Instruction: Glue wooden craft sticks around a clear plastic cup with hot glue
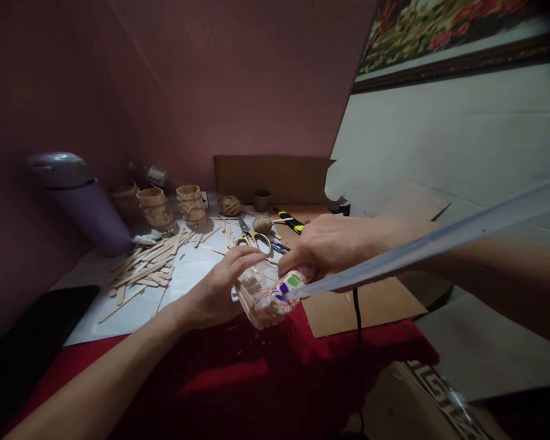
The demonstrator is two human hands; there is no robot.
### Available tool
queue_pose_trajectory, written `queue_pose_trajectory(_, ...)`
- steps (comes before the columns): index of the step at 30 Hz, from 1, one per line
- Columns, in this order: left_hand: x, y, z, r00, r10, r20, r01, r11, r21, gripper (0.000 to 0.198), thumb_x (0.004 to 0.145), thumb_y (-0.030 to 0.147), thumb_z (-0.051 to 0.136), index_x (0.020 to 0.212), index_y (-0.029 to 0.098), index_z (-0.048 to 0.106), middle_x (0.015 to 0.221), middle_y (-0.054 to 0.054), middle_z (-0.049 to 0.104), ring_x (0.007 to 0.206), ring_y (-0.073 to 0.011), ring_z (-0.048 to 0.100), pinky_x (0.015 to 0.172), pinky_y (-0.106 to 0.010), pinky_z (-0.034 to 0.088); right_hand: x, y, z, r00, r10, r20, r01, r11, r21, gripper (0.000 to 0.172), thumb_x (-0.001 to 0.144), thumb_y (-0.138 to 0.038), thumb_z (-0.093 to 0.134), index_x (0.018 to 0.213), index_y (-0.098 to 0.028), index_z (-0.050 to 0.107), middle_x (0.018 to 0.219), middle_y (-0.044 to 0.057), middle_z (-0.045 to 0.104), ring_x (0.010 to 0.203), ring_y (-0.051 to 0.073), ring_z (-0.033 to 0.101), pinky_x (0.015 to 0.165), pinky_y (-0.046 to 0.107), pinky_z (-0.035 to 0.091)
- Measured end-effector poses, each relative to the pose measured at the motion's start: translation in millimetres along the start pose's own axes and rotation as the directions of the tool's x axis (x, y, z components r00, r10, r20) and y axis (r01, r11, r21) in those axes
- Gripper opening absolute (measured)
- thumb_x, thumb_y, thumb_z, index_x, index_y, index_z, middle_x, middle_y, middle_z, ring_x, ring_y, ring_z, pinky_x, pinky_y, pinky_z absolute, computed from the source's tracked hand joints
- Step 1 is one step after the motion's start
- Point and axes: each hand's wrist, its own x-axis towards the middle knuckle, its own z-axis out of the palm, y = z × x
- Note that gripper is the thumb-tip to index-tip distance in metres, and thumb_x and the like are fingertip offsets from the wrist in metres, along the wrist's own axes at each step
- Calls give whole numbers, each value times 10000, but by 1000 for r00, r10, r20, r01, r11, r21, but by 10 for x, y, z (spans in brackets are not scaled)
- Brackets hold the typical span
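Note:
My left hand (215,287) is closed around a clear plastic cup (252,282), which is tilted over the table's front edge. A few pale wooden sticks (251,313) seem to line the cup's near side. In my right hand (314,244) is a glue gun (286,290) with a colourful patterned body, held against or just over the cup. Its nozzle is hidden. A long translucent glue stick (394,256) juts from its back towards the upper right. A black cord (357,330) hangs below. Gold-handled scissors (252,239) lie just beyond my left fingers.
Loose craft sticks (142,266) are heaped on white paper at left. Behind stand stick-covered cups (191,206), a purple bottle (85,201), twine balls (262,224) and a small brown pot (261,200). A yellow-black utility knife (289,220) and cardboard (362,311) lie right.

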Motion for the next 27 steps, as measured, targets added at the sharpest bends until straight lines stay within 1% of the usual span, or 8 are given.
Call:
queue_pose_trajectory(4,0,4,-1,1000,-12,-9,12,1000,12,755,737,198,781,1403,213,426,1287,-166,547,1173,-294,560,957,-477,520,-23,-12,-5,999,-28,-23,29,999,31,132,785,-192,588,861,-222,691,627,-48,540,564,106,412,563,259,252)
queue_pose_trajectory(9,10,21,-9,999,-36,-1,36,999,-17,801,722,238,802,1423,232,414,1295,-164,553,1168,-304,565,948,-489,521,-14,-37,-14,998,-53,-18,52,998,-36,140,779,-136,564,820,-217,671,601,-55,506,538,101,389,547,253,243)
queue_pose_trajectory(11,16,29,-11,999,-50,0,50,998,-39,797,721,258,804,1421,242,421,1292,-155,562,1165,-308,568,946,-494,521,-11,-34,-15,998,-62,-24,61,998,-35,131,777,-131,559,808,-207,661,594,-55,509,534,100,396,542,253,247)
queue_pose_trajectory(15,28,44,-17,996,-89,4,89,994,-70,769,732,295,805,1404,265,433,1273,-133,584,1137,-290,588,945,-473,527,-30,-22,-19,999,-35,-33,36,999,14,94,772,-148,569,780,-193,650,561,-59,504,514,94,401,533,247,255)
queue_pose_trajectory(18,24,43,-17,994,-106,5,106,992,-69,768,723,310,817,1389,258,438,1265,-131,585,1124,-283,593,943,-456,529,-43,-14,-13,999,-18,-40,20,999,45,114,762,-148,567,796,-198,665,574,-56,538,520,97,429,537,246,264)
queue_pose_trajectory(22,-4,23,0,988,-153,15,153,987,-47,762,725,299,822,1380,237,437,1276,-139,575,1135,-281,584,956,-451,515,-50,4,6,998,-17,-59,18,1000,17,148,759,-137,563,825,-204,677,594,-51,562,530,99,445,548,248,265)
queue_pose_trajectory(27,-18,15,25,986,-169,-10,168,985,-41,733,736,290,812,1368,232,445,1256,-138,584,1068,-256,614,878,-412,553,-84,70,46,996,-19,-92,20,1000,13,118,812,-195,568,859,-218,673,600,-46,553,516,97,420,536,249,241)
